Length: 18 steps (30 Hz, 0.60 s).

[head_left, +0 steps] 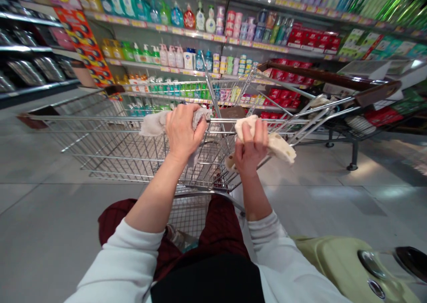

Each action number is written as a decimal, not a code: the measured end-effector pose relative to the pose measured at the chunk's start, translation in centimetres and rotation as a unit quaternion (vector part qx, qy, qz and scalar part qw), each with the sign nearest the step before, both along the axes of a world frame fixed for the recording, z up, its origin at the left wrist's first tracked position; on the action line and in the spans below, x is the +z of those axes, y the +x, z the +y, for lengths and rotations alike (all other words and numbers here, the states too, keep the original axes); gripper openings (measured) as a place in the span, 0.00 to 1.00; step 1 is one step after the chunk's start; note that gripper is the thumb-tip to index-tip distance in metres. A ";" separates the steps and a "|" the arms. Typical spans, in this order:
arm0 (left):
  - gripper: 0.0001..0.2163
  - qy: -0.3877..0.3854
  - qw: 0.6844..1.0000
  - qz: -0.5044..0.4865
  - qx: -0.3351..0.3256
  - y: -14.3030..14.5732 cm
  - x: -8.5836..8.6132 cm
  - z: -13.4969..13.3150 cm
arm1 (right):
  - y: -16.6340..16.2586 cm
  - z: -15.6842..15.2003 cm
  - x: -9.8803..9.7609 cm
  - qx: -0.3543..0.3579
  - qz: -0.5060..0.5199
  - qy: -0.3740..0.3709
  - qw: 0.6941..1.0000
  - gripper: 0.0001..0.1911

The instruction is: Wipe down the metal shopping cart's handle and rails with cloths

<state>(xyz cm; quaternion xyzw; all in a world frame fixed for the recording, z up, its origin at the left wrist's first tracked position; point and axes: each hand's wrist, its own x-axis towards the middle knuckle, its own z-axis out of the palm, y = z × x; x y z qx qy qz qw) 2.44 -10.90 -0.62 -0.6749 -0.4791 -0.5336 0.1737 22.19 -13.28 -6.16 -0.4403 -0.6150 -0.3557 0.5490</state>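
A metal shopping cart (pixel 100 134) stands in front of me in a shop aisle. My left hand (pixel 183 129) is closed round a grey-white cloth (pixel 153 123) pressed onto the cart's top rail. My right hand (pixel 251 145) grips a cream-coloured cloth (pixel 280 145) bunched against the same rail, a little to the right. Both sleeves are white. The cart basket looks empty.
A second cart with a brown handle (pixel 333 78) stands to the right. Shelves of bottles and red boxes (pixel 207 45) line the far side. Metal pans fill the left shelves (pixel 30 72). A pale green object (pixel 350 267) sits at the lower right on the grey tiled floor.
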 end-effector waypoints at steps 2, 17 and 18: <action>0.11 -0.001 1.000 0.001 0.000 0.0 0.0 0.0 | -0.8 0.6 -1.4 -0.007 -0.018 -0.026 0.999 0.23; 0.12 -0.009 1.000 -0.002 -0.008 0.2 0.0 0.2 | -2.3 -1.0 -14.0 0.109 -0.082 -0.132 0.982 0.27; 0.12 -0.009 1.000 0.000 -0.006 0.2 -0.1 0.2 | -2.1 -1.2 -12.8 0.114 -0.070 -0.133 0.982 0.26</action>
